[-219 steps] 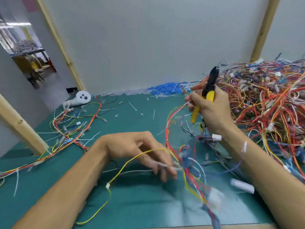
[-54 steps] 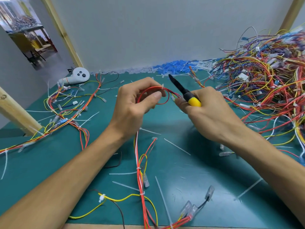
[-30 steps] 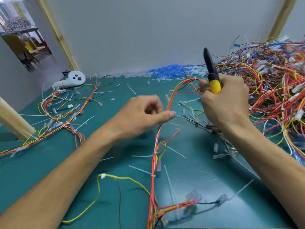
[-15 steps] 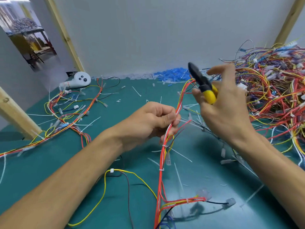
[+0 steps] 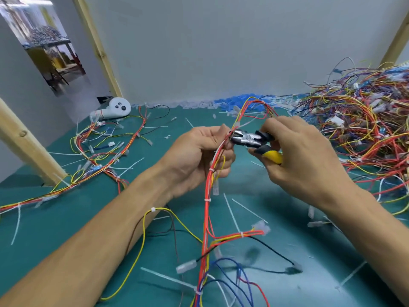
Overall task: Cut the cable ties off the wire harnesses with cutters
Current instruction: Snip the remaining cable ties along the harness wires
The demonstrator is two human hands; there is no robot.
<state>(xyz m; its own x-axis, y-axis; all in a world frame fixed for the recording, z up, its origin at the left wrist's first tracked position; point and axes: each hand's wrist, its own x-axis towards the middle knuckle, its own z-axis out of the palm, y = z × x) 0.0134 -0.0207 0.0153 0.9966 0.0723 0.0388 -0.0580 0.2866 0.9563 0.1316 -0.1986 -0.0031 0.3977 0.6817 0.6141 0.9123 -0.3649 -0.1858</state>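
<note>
Head view. Left hand point(image 5: 199, 156) is raised over the middle of the green tabletop point(image 5: 55, 218), fingers curled tight round a wire harness point(image 5: 207, 209) of red, orange and yellow leads. The harness runs up from the near edge, through the fist, then loops on toward the far edge. Right hand point(image 5: 305, 160) holds the cutters point(image 5: 250, 138) by the yellow-and-black handles, fingers wrapped round them. The metal head points left, tip touching the harness just above the left fingers. Jaws look narrow at the bundle; whether they bite on a tie cannot be told, as the spot is blurred. A white cable tie point(image 5: 212, 169) sits on the harness just below the left fist, and a second cable tie point(image 5: 207, 199) lower down. A big heap of harnesses point(image 5: 365, 129) fills the right side of the tabletop. Looser harnesses point(image 5: 106, 167) lie spread along the left side, beside a wooden post point(image 5: 28, 145). White handheld controller point(image 5: 112, 109) at the far left corner. Band of blue plastic pieces point(image 5: 239, 101) along the far edge. Loose white tie offcuts point(image 5: 230, 213) lie scattered on the mat near the right forearm.
</note>
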